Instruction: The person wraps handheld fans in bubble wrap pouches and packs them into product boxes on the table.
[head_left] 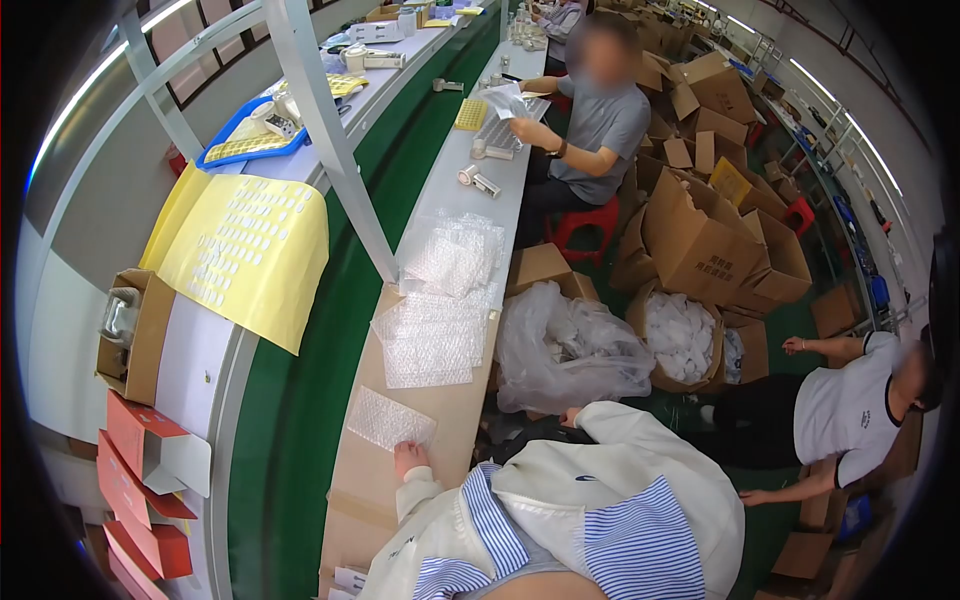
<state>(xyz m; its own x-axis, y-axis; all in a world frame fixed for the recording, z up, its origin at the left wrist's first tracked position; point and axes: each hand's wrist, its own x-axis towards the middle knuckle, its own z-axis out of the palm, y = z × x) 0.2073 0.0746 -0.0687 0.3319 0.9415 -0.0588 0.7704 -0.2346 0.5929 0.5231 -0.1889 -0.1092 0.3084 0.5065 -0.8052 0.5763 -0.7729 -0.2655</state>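
Observation:
A bubble-wrap bag lies flat at a slant on the brown cardboard-covered part of the bench. At its near corner is my left hand, fingers curled onto the edge. My right hand is low beside the bench, near a large clear plastic bag; its fingers are mostly hidden, so any hold cannot be made out. Further up the bench, more bubble-wrap bags lie in overlapping layers, with a heaped pile behind them.
White handheld devices and a yellow tray stand further along, where a seated co-worker handles papers. Cardboard boxes crowd the right. Another person is at right. A green conveyor belt runs left, beyond it red boxes.

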